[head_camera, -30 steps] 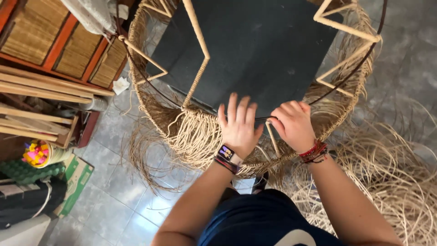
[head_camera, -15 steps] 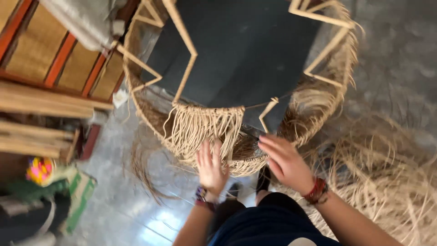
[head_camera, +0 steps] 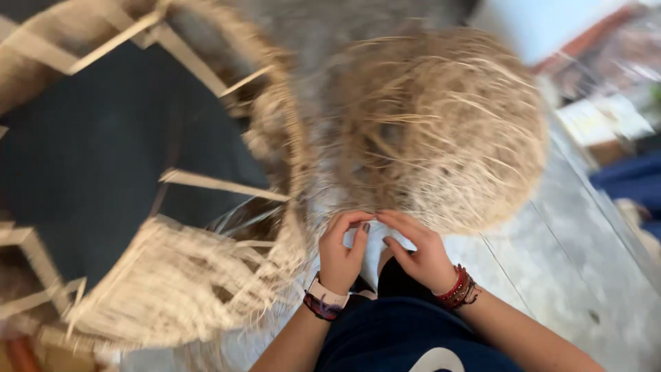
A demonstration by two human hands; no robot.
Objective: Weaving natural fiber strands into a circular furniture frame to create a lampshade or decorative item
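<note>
Hands first: both are down at the bottom edge of a big loose heap of pale straw-like fibre (head_camera: 441,131) that sits on the grey tiled floor (head_camera: 551,269). Left hand (head_camera: 341,251) has its fingers curled in and pinched together at the tips, right where the heap's lower fringe ends, so the grip looks closed on a few strands, though the blur makes it hard to see exactly how many. Right hand (head_camera: 416,251) mirrors it, fingers bent and tips nearly meeting the left ones, also pinching at the same fringe. Fingertips of the two hands are just beside each other.

Left wrist has a pale-strapped watch (head_camera: 328,293) plus a dark band, right wrist has a stack of red bracelets (head_camera: 460,287). The person's dark blue top (head_camera: 406,337) fills the bottom middle.

Off to the left is a round woven basket frame (head_camera: 275,138) with light wooden struts (head_camera: 220,182) and a dark panel (head_camera: 103,145) inside it. A fringe of unwoven strands (head_camera: 186,282) hangs off its near rim, just beside the left hand but not touching it as far as I can tell. Whole shot is pretty motion-blurred, so the stuff in the top right corner is unreadable.
</note>
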